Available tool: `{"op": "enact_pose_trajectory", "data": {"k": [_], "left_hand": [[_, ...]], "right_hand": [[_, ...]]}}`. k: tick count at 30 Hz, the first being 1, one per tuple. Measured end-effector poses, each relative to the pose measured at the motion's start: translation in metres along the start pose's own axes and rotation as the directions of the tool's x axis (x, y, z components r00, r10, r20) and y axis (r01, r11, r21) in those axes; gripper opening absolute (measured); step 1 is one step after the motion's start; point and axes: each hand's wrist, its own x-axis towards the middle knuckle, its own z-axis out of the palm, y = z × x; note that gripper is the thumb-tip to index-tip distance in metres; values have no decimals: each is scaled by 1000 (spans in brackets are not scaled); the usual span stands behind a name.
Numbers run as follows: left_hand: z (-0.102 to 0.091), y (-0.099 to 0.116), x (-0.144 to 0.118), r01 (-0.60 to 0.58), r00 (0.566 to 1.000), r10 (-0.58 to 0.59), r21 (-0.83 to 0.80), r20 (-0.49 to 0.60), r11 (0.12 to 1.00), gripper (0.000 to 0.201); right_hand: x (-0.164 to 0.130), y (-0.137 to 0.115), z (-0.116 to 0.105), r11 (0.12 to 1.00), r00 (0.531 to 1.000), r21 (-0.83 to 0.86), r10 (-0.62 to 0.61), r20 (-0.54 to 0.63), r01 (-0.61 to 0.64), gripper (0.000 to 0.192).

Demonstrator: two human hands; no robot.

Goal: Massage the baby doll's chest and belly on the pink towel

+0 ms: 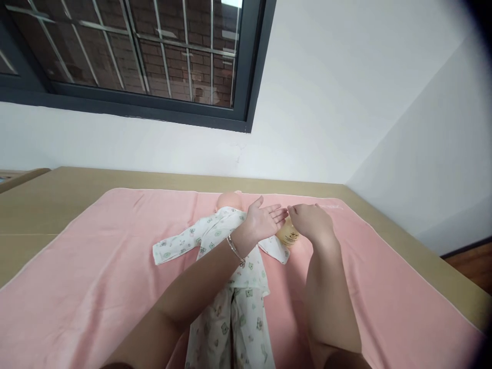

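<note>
- Lying under the right hand (313, 221) is a small yellowish bottle (288, 234), its lower end with some dark print showing below the fingers, just beside the doll's far sleeve.
- The right hand is curled over the bottle from above, fingers wrapped around it in a grasp; most of the bottle is hidden by that hand.
- The left hand (263, 220) is held flat and released, palm turned up, fingers straight and pointing toward the bottle, with the fingertips almost meeting the right hand; it grasps nothing.
- A thin bracelet (235, 250) sits on the left wrist.
- Beneath the left forearm lies a baby doll (229, 201) on its back, head toward the wall, dressed in a white printed sleepsuit (215, 236) with both sleeves spread sideways and the legs running toward the camera.
- The doll and the bottle rest on a pink towel (96, 266) spread over a tan table (57, 200).
- Behind the table stands a white wall (326, 102), with a dark-framed window (154, 56) at the upper left showing bars and brickwork outside.
</note>
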Motion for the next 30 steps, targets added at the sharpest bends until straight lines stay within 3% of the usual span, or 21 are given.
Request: {"op": "enact_pose_trajectory", "data": {"k": [6,11,14,17,19,22,26,30], "left_hand": [[-21,8,-62,118,992,-112,134,-51,984,66],[-29,23,-107,72,986,-50,139,-156,988,59],[-23,36,-122,11,990,11,153,-139,988,56],[-15,45,-133,-71,986,104,227,-134,971,51],[-8,46,-143,-112,985,146,296,-95,949,51],[3,40,-165,-162,983,184,423,-10,891,60],[10,36,-191,-238,940,340,637,-40,733,69],[6,38,-186,-368,889,456,661,45,653,70]], "right_hand": [[1,-4,3,997,999,54,50,-6,-49,52],[0,-6,12,986,995,140,98,-23,-94,50],[-8,-11,13,981,989,195,44,-142,-16,49],[-26,-32,13,926,948,317,-108,-300,205,52],[-41,-53,15,817,897,412,-264,-354,403,52],[-67,-87,22,659,784,436,-439,-439,613,60],[-102,-116,29,539,631,343,-560,-537,770,83],[-135,-127,33,400,459,230,-714,-529,887,99]]}}
